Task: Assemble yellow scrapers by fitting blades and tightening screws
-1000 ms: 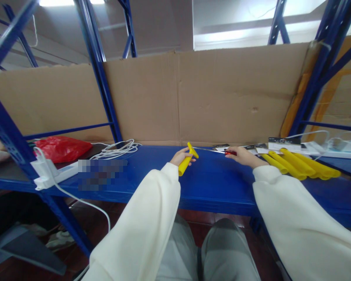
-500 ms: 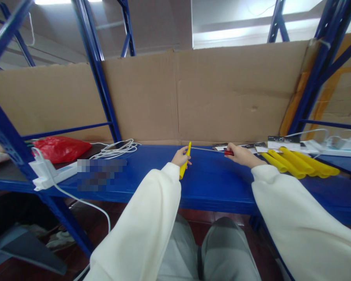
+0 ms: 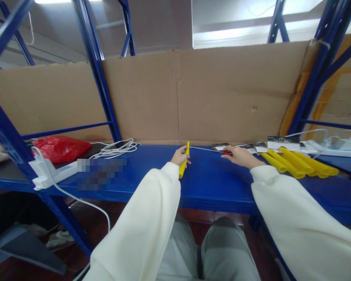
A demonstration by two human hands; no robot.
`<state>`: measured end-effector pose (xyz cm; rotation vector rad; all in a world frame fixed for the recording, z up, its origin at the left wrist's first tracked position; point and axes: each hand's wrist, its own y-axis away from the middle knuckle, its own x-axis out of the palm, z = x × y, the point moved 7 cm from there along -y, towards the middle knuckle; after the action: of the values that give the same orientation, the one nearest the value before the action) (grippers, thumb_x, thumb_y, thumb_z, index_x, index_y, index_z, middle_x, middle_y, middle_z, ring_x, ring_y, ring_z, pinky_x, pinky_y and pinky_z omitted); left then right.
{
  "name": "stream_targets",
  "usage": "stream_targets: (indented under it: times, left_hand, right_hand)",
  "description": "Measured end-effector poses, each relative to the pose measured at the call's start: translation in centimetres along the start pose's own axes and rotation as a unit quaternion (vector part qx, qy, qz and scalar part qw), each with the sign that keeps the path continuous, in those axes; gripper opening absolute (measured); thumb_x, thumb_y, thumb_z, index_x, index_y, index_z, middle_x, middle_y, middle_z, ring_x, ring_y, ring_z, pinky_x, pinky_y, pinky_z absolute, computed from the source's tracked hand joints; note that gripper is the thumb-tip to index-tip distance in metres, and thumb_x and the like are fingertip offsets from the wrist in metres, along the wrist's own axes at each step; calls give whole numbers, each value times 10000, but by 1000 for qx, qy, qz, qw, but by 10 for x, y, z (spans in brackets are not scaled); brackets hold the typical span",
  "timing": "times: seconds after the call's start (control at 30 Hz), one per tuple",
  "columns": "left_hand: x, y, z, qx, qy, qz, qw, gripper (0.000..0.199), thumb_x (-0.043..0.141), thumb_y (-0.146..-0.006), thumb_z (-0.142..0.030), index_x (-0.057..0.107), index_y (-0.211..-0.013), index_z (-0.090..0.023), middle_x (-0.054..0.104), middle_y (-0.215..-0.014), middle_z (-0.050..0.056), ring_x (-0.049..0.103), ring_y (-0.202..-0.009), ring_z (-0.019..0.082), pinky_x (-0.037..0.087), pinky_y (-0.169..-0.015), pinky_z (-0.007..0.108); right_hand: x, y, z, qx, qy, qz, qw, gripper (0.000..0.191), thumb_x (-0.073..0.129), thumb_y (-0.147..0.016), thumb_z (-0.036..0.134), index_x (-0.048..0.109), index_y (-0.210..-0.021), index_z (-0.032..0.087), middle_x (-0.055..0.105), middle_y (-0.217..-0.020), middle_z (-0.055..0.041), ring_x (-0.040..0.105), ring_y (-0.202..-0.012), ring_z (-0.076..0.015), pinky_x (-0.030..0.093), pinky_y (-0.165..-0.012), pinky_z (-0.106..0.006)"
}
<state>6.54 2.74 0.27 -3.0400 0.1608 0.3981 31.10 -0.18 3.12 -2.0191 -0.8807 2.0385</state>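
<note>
My left hand is closed around a slim yellow tube-like piece, holding it tilted above the blue shelf top. My right hand grips the red handle of a screwdriver. The long thin metal shaft points left, and its tip end reaches the upper part of the yellow piece. Whether the tip touches it or passes behind it I cannot tell. Several yellow tubes lie side by side to the right of my right hand.
White cables, a power strip and a red plastic bag lie at the left. Black-and-white packets sit behind the yellow tubes. A cardboard wall closes the back, between blue posts.
My right hand has shifted slightly left with the screwdriver. The yellow piece in my left hand has also moved a little to the left.
</note>
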Motion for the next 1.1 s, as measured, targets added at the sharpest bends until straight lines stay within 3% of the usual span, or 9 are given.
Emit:
stream_targets:
  times: [0.17,0.33,0.67,0.9,1.1]
  left_hand:
    - [1,1,0,0,-2,10,1000,730,521,-788,-1,401,-1465,-247,434,-1457,169,604,-490,49,390,-342,157]
    - [0,0,-1,2,2,7,1000,763,560,-781,-8,395,-1477,-275,456,-1432,165,621,-510,59,396,-359,161]
    - [-1,3,-3,1,-6,0,1000,768,538,-782,-3,383,-1487,-264,445,-1445,177,611,-483,59,401,-351,178]
    - [-1,2,-2,7,-2,-4,1000,761,523,-785,6,385,-1486,-257,429,-1455,180,599,-458,52,397,-344,188]
    - [-1,1,-2,4,-6,-6,1000,759,520,-789,0,373,-1491,-250,440,-1449,175,608,-473,54,402,-342,183]
  right_hand:
    - [-5,2,1,29,20,-2,999,185,571,-881,364,633,-990,228,748,-885,-92,694,-784,-264,441,-627,-307]
    - [-10,4,4,7,19,-36,999,275,500,-919,440,674,-1004,245,745,-1039,-91,690,-909,-262,452,-667,-311]
    - [-7,2,1,27,12,-28,999,154,570,-872,360,597,-966,241,738,-865,-75,682,-761,-248,404,-602,-290]
    - [-12,4,7,21,8,-24,999,276,451,-936,409,660,-994,238,742,-1027,-104,688,-894,-276,437,-668,-323]
    - [-9,2,6,32,11,-26,999,206,580,-871,390,611,-1002,233,742,-909,-83,687,-787,-258,423,-627,-300]
